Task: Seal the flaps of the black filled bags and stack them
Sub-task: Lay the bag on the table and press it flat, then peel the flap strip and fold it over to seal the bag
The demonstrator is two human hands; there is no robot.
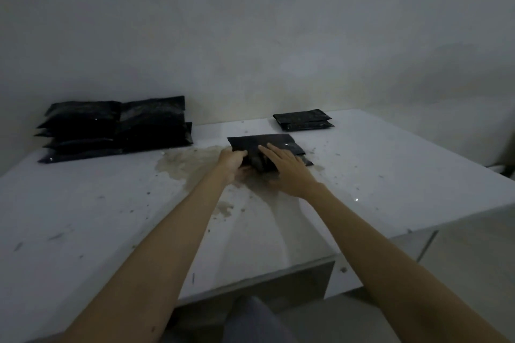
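Observation:
A black filled bag (260,142) lies on the white table (390,175) in the middle, its near end under my hands. My left hand (232,163) grips the bag's near left edge, fingers curled round it. My right hand (287,168) lies flat on top of the bag with straight fingers, pressing it down. At the back left stands a big pile of several black bags (117,128). At the back right lies a small stack of two black bags (303,119).
A brownish wet stain (189,161) spreads on the table left of my hands, with dark specks scattered around. The table's right edge (459,217) drops to the floor. A plain wall rises right behind the table.

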